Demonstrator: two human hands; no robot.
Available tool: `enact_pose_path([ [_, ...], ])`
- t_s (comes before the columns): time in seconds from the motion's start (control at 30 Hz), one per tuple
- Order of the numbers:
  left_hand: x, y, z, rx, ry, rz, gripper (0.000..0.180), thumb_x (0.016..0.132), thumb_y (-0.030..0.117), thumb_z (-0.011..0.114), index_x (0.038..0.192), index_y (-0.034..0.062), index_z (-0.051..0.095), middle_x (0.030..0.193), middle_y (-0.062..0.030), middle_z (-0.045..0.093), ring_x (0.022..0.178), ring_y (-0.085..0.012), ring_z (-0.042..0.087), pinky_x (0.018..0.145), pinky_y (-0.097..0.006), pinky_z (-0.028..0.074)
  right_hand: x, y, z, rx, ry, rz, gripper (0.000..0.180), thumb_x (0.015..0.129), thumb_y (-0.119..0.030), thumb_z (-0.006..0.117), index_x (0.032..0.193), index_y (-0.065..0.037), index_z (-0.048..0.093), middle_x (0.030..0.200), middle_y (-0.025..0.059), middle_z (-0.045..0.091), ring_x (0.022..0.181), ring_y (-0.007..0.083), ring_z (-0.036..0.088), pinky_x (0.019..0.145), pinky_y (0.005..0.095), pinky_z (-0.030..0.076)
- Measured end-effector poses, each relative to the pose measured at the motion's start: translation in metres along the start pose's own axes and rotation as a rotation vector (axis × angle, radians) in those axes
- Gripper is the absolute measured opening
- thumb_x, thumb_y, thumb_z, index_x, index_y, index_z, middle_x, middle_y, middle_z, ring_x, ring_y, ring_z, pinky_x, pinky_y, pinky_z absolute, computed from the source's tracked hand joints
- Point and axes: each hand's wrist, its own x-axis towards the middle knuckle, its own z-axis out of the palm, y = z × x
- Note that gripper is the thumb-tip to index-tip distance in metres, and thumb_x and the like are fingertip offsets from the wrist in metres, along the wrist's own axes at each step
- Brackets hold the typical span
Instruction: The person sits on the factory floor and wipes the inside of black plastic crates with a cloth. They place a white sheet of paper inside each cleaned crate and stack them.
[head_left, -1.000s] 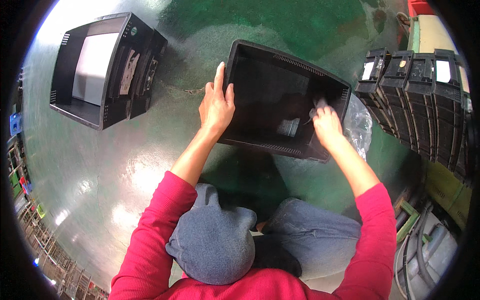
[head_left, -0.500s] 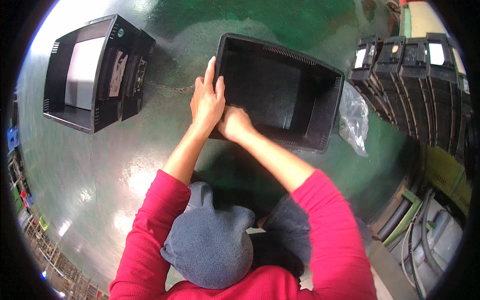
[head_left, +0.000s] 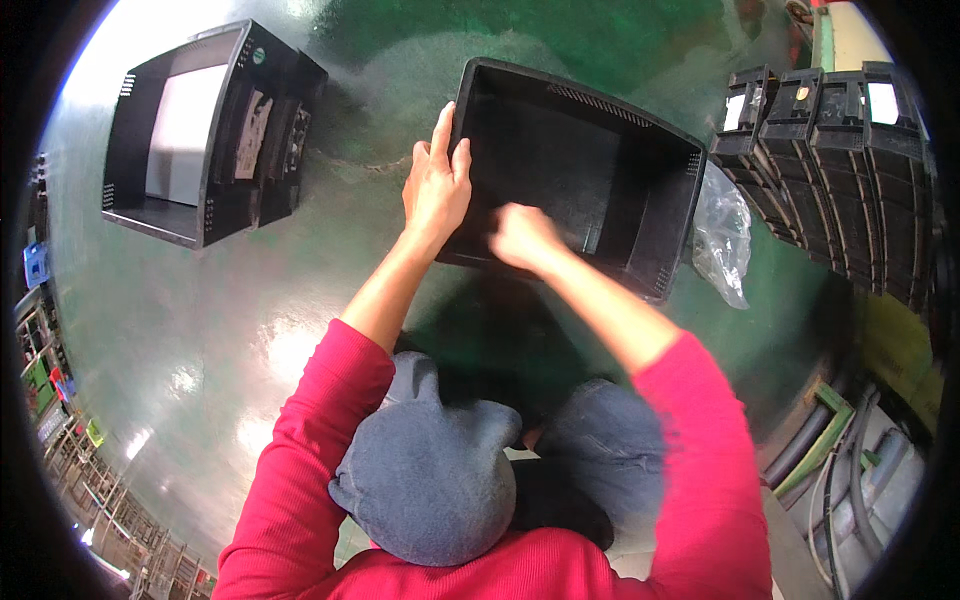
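Observation:
A black plastic crate (head_left: pixel 655 240) sits slightly turned before me on the floor, its hollow side facing up. My left hand (head_left: pixel 436 196) lies against its left end wall, fingers stretched out and apart along the rim. Over the near left part of the crate is my right hand (head_left: pixel 525 238), smeared by motion. Its fingers look curled into a fist; whatever they hold, if anything, is hidden. The crate's inside shows a dark, smooth bottom with a few light marks.
Nested black crates (head_left: pixel 225 150) stand at the left, a pale sheet (head_left: pixel 186 135) inside the front one. A clear plastic bag (head_left: pixel 722 238) lies right of my crate. Farther right stands a row of stacked black crates (head_left: pixel 835 180). Pipes and hoses (head_left: pixel 850 480) run at the lower right.
My right hand has moved right and slightly up, away from the left end wall and my left hand. The left hand stays on the crate; the whole view has shifted a little.

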Motion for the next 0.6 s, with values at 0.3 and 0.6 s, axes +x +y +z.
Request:
enact_pose_path([
  [0.3, 0.004, -0.019, 0.001, -0.062, -0.034, 0.098, 0.046, 0.097, 0.032, 0.031, 0.141, 0.0265, 0.025, 0.1, -0.0214, 0.052, 0.094, -0.0379, 0.053, 0.083, -0.045, 0.042, 0.031, 0.117, -0.077, 1.414, 1.133, 0.122, 0.005, 0.072, 0.0, 0.062, 0.077, -0.001, 0.06, 0.075, 0.0097, 0.063, 0.064, 0.0157, 0.059, 0.058, 0.0305, 0.049],
  [0.6, 0.007, -0.008, -0.007, -0.124, -0.118, 0.144, 0.048, 0.096, 0.025, 0.034, 0.141, 0.0112, 0.025, 0.131, -0.0245, 0.043, 0.123, -0.037, 0.042, 0.1, -0.04, 0.035, 0.145, -0.011, -0.034, 1.421, 1.267, 0.48, 0.022, 0.069, 0.001, 0.06, 0.09, 0.002, 0.053, 0.094, 0.0171, 0.06, 0.083, 0.0279, 0.061, 0.081, 0.0377, 0.047],
])
